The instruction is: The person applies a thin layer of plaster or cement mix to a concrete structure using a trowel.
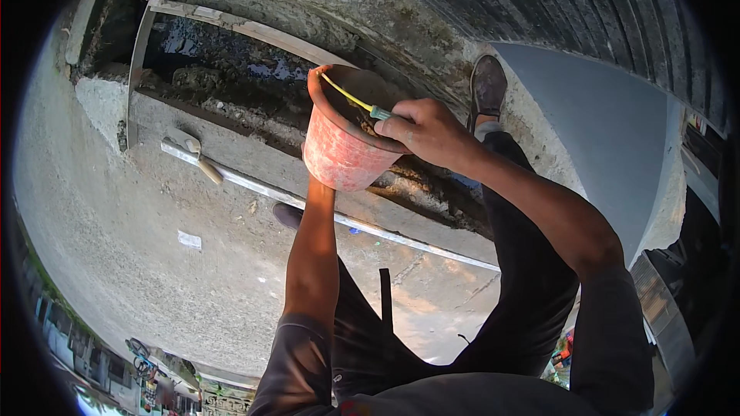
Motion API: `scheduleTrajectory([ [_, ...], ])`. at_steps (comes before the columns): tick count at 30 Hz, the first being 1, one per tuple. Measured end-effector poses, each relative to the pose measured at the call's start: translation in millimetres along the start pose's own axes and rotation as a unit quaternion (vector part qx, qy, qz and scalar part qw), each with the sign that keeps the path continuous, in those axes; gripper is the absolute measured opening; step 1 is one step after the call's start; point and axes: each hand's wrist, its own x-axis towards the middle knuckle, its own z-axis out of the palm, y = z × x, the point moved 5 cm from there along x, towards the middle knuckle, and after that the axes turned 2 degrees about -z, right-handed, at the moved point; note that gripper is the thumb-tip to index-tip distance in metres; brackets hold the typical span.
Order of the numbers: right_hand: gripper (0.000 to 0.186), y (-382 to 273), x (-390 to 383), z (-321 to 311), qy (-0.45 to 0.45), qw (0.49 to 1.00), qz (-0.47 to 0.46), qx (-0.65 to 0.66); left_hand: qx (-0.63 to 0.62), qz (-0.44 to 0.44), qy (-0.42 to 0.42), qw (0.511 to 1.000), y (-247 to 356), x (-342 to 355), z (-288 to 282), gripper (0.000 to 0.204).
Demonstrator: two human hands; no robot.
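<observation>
A worn reddish bucket (348, 148) is held tilted over the edge of a trench. My right hand (428, 132) is closed round the green grip of its thin yellow handle (348, 95), close to the rim. Inside the bucket some brown, wet-looking material shows, mostly in shadow. From below, my left forearm (311, 254) reaches up to the bucket's underside. The bucket covers my left hand, so its fingers do not show. A trowel (206, 166) with a wooden handle lies to the left on a long pale straight bar (254, 187).
The trench (231, 62) holds dark mud and water, bordered by boards (247, 28). My feet stand on either side, one shoe (489, 86) by the grey slab (593, 131). Corrugated sheeting (563, 0) rises at upper right. A pale scrap (189, 240) lies on the concrete.
</observation>
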Motion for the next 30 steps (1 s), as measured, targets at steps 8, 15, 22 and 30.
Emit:
scheduleTrajectory([
  [8,0.039,56,45,-11,0.019,0.999,-0.029,-0.032,0.334,-0.021,0.134,0.933,-16,53,2,0.059],
  [15,0.038,35,40,-8,0.019,0.998,-0.048,-0.030,0.362,-0.010,0.142,0.921,-3,57,14,0.061],
  [22,0.036,26,61,-2,0.062,0.992,-0.109,0.001,0.378,-0.010,0.142,0.915,12,73,8,0.063],
  [30,0.032,46,36,10,0.030,0.992,-0.123,-0.023,0.389,-0.025,0.143,0.910,20,49,-17,0.066],
])
